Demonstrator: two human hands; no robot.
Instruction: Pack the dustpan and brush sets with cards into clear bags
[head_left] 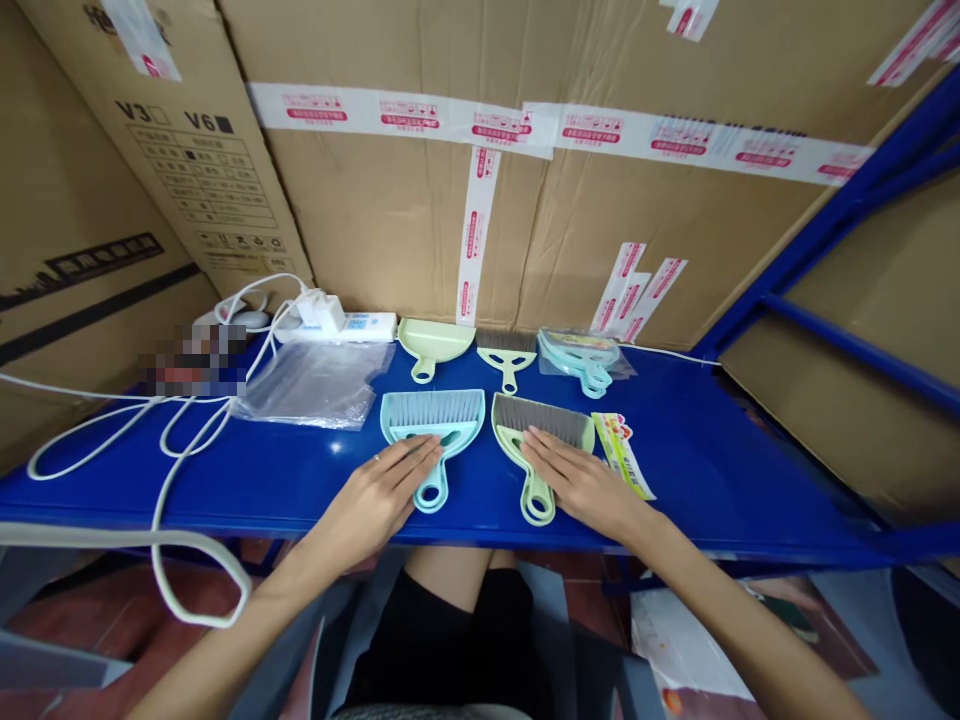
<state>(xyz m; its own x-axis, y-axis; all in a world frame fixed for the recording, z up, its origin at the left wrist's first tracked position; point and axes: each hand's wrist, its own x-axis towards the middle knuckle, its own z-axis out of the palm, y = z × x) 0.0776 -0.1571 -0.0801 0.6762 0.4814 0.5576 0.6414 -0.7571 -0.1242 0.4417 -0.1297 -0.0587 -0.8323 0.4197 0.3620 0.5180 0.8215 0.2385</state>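
Note:
Close to the table's front edge lies a light blue dustpan [385, 412] with a matching hand brush [429, 408] nested in it. My left hand [394, 480] rests on the brush's body, its fingers stretched out side by side. To the right is a light green dustpan [589, 432] holding a green brush with dark bristles [544, 418]. Over that brush my right hand [574, 475] lays its straight fingers. Both handles point toward me. A yellow-green label card [624, 455] lies just beyond my right hand.
Behind stand a green dustpan [435, 341], a green hand brush [509, 357] and a blue set in clear plastic [589, 372]. Clear bags [315, 385], a power strip [371, 325] and looped white cables [176, 440] occupy the left. Cardboard walls [360, 220] and blue frame bars [862, 345] enclose the table.

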